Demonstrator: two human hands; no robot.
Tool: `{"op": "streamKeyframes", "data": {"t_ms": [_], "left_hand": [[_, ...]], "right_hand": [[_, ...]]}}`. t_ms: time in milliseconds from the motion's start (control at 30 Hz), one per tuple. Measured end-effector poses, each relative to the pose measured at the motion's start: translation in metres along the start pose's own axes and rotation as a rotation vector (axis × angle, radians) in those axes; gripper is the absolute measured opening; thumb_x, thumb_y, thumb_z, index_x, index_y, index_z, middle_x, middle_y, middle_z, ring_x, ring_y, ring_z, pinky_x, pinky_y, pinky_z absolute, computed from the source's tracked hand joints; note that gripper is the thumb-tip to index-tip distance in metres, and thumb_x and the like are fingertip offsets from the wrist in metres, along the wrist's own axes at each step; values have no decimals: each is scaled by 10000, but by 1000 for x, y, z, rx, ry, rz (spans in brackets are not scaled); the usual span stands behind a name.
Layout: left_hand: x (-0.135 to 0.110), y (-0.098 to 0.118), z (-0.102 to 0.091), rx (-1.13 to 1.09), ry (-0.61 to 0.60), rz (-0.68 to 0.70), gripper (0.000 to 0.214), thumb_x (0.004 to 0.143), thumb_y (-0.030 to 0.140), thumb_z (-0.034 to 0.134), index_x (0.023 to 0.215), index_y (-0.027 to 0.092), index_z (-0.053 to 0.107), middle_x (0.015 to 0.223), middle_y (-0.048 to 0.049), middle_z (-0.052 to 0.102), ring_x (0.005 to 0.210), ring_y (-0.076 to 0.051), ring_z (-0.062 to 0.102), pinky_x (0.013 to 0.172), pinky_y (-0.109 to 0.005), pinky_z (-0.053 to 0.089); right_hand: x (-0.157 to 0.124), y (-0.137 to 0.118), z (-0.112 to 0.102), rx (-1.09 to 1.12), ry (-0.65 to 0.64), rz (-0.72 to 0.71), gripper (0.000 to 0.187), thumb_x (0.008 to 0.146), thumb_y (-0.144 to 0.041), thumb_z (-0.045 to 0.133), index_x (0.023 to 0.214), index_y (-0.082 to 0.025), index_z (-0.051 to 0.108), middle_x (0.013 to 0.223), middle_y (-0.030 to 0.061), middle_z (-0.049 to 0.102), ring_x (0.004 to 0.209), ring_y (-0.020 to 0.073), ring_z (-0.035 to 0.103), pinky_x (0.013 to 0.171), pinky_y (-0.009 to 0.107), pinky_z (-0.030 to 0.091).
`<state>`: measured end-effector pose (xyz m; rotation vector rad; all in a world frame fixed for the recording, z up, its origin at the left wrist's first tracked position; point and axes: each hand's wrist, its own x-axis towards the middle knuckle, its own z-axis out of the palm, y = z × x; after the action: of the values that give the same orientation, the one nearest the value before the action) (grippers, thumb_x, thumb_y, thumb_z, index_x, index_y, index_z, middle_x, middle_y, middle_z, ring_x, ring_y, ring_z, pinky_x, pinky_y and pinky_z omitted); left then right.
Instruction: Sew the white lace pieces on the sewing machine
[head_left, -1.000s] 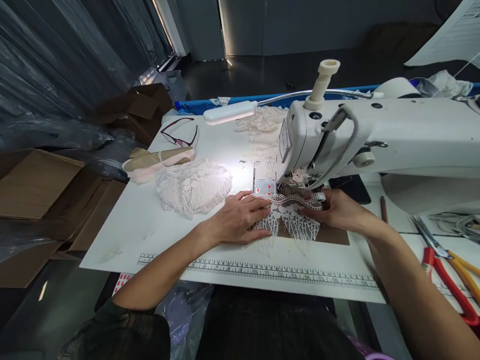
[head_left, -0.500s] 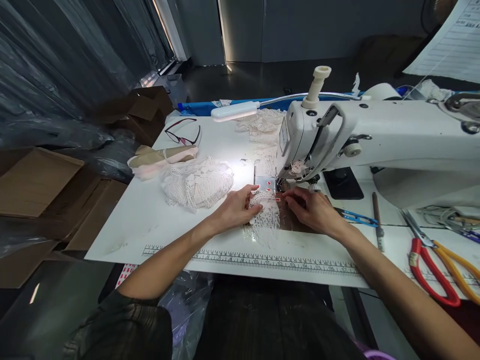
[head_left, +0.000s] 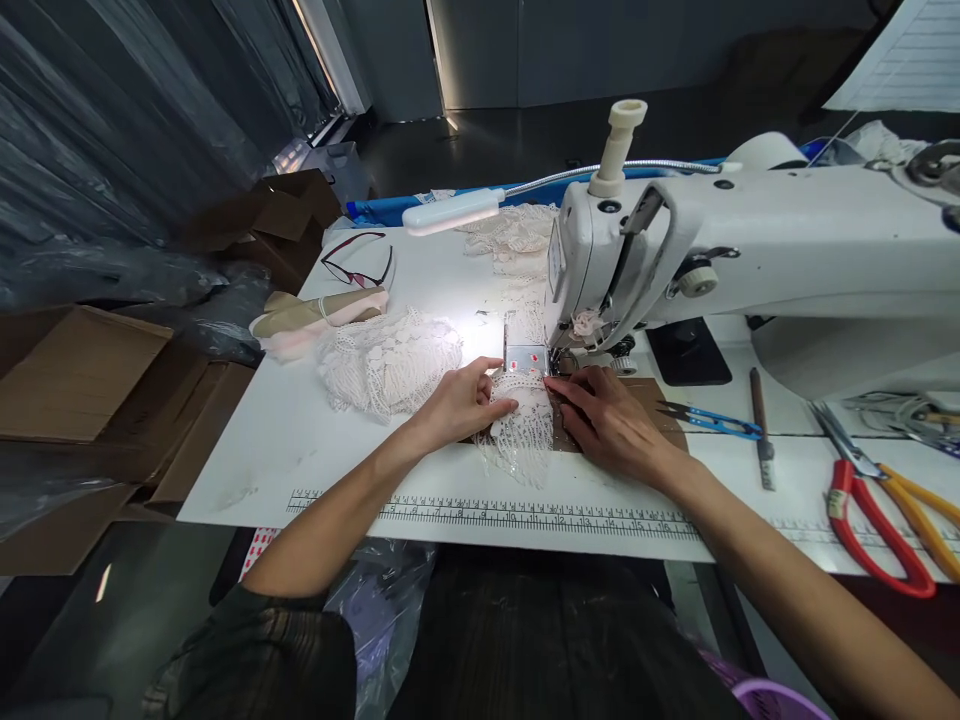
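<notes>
A strip of white lace (head_left: 525,440) lies at the needle of the white sewing machine (head_left: 592,250), its fringed end hanging toward the table's front. My left hand (head_left: 461,400) holds the strip's left side, thumb on top and index finger stretched toward the metal needle plate (head_left: 527,358). On the other side, my right hand (head_left: 611,415) pinches the lace's right edge just in front of the presser foot. Its fingertips are close to the needle area. Behind the needle, more lace (head_left: 517,235) lies gathered on the table.
Left of my hands sits a lace bundle (head_left: 390,365), with rolled fabric (head_left: 322,315) and glasses (head_left: 358,272) behind it. To the right lie blue thread snips (head_left: 712,420), a pen-like tool (head_left: 761,430) and red-and-orange scissors (head_left: 877,500). A lamp (head_left: 454,212) lights the needle area.
My right hand has moved left onto the lace edge, over the spot where a small red-marked patch showed. My left hand stays on the lace. The whole view has shifted slightly.
</notes>
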<state>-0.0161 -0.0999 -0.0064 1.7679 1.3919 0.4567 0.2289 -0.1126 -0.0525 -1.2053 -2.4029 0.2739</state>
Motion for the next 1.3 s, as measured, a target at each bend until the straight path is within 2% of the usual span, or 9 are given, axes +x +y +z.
{"op": "streamKeyframes", "data": {"t_ms": [133,267,433,567,767,1067,1167,1233,1300], "left_hand": [[2,1,-1,-26,25,-40,661,844,417,726,1385,137,469,681,49,557,584,-117,573,516,-235,438],[5,0,-1,-39,11,-59,686,819,423,755,1380,140,479,674,53,561,560,-111,566,488,-230,428],[7,-5,-1,-112,-17,-78,668,806,338,771,1381,170,475,751,41,585,571,-105,597,488,-232,468],[8,-8,-1,-183,-27,-111,684,793,369,790,1375,185,482,778,35,601,566,-108,623,517,-250,505],[8,-9,-1,-166,-17,-90,676,769,364,810,1343,173,509,763,34,606,601,-108,606,520,-239,484],[6,-5,-5,-101,-48,-80,703,790,419,773,1374,161,480,772,29,614,620,-118,611,553,-252,503],[5,-8,-6,1,-38,4,637,819,415,743,1364,185,504,791,23,616,597,-107,595,529,-241,489],[6,-9,-5,175,73,124,548,831,400,730,1318,211,563,892,-14,631,617,-107,583,507,-236,473],[9,-8,-2,404,228,324,401,874,382,681,1230,204,627,1053,-73,630,699,-130,594,506,-242,474]], "right_hand": [[-3,0,-1,72,-10,-23,402,985,-276,409,1358,-263,558,1128,128,579,1024,266,563,888,470,519],[-2,-1,0,31,-11,0,401,964,-244,401,1309,-266,602,1127,126,591,1040,279,562,897,487,511],[-2,-4,1,16,-31,23,433,934,-195,409,1323,-227,595,1160,145,595,1077,303,550,910,506,506],[-6,-3,-3,67,-31,28,437,931,-183,436,1342,-191,584,1206,152,587,1104,302,547,942,510,497],[-14,-1,-12,126,-121,-65,380,928,-220,508,1264,-306,664,1201,109,587,1122,292,553,958,532,488],[-14,-5,-13,11,-155,-69,364,932,-225,533,1257,-305,676,1217,122,579,1083,305,568,918,555,492],[-14,-5,-13,19,-141,-79,363,934,-216,531,1260,-291,673,1205,120,579,1092,301,552,915,539,497],[-12,-4,-13,27,-132,-89,371,923,-200,540,1258,-284,673,1187,120,580,1098,303,540,915,534,498],[-11,-4,-13,34,-119,-96,372,910,-186,548,1244,-283,682,1163,117,584,1091,303,535,919,537,495]]}}
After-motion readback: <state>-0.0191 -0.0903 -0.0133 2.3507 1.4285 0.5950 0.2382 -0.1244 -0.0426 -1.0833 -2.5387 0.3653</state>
